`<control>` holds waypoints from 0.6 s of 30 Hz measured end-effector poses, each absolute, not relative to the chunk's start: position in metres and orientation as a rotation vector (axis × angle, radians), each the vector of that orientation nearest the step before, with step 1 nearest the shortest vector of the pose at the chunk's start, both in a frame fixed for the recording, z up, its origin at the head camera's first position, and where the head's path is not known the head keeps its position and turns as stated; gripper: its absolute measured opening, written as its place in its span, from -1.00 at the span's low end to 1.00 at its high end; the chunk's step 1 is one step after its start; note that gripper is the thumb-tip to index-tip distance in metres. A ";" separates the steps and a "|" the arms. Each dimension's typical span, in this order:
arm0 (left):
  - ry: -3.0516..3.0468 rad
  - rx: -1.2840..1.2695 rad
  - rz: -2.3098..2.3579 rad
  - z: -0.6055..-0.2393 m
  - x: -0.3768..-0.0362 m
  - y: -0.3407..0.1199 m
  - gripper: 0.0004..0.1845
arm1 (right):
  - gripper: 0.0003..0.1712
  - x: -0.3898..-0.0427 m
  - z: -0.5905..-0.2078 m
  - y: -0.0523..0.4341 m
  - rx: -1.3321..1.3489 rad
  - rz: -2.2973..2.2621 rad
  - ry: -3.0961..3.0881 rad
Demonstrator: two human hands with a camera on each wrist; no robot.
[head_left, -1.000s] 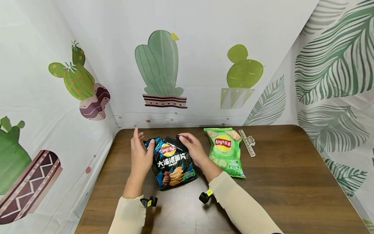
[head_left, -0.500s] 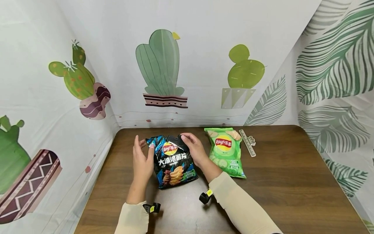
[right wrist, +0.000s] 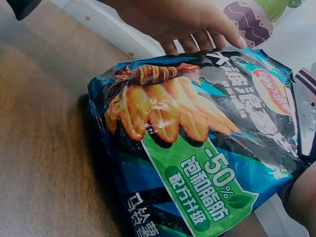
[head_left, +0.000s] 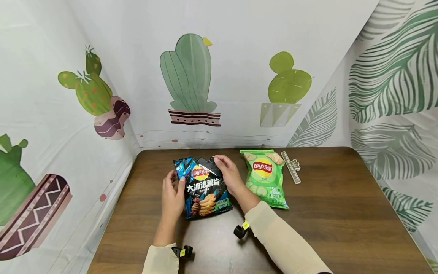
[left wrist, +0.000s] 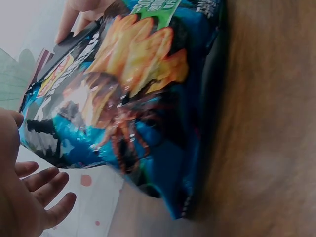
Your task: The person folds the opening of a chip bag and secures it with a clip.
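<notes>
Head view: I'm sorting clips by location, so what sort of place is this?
Probably a makeshift filming corner indoors: a wooden table, a cactus-print cloth hung around it, and cameras on the person's wrists.

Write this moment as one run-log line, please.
left grip: relaxed at left edge of dark bag; right grip: holds its upper right corner; green bag: lying right of it; pale strip: beside green bag

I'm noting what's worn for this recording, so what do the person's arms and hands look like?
The left sleeve and right sleeve are plain cream. A small black device with a yellow tag sits by each wrist. The left hand and right hand wear no gloves.
</notes>
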State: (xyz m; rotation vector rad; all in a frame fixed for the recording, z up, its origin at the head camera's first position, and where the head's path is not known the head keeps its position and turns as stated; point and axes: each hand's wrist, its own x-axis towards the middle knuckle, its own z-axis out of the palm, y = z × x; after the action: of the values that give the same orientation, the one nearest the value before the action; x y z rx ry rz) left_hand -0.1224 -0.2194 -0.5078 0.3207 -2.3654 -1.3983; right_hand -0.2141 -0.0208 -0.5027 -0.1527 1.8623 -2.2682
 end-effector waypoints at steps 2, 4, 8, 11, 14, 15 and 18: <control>-2.378 0.338 -1.411 -0.510 -0.121 -0.217 -0.34 | -0.59 -0.214 -0.503 -0.020 -0.150 -2.269 1.868; -2.388 0.357 -1.420 -0.512 -0.121 -0.216 -0.34 | -0.59 -0.215 -0.503 -0.020 -0.146 -2.267 1.879; -2.425 0.393 -1.394 -0.513 -0.118 -0.212 -0.34 | -0.58 -0.215 -0.504 -0.020 -0.142 -2.261 1.896; -2.442 0.407 -1.372 -0.514 -0.116 -0.209 -0.34 | -0.59 -0.215 -0.505 -0.020 -0.134 -2.255 1.909; -2.456 0.402 -1.357 -0.519 -0.115 -0.207 -0.34 | -0.59 -0.215 -0.506 -0.020 -0.120 -2.253 1.916; -2.456 0.396 -1.354 -0.520 -0.115 -0.207 -0.35 | -0.58 -0.215 -0.506 -0.020 -0.117 -2.252 1.922; -2.464 0.379 -1.341 -0.527 -0.114 -0.205 -0.36 | -0.58 -0.215 -0.508 -0.020 -0.102 -2.261 1.915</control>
State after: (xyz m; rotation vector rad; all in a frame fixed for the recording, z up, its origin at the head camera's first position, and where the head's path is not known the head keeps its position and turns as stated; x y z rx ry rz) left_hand -0.1145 -0.2046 -0.5268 0.3790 -2.4644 -1.3414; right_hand -0.2153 -0.0205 -0.5081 -0.1016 1.9154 -2.2613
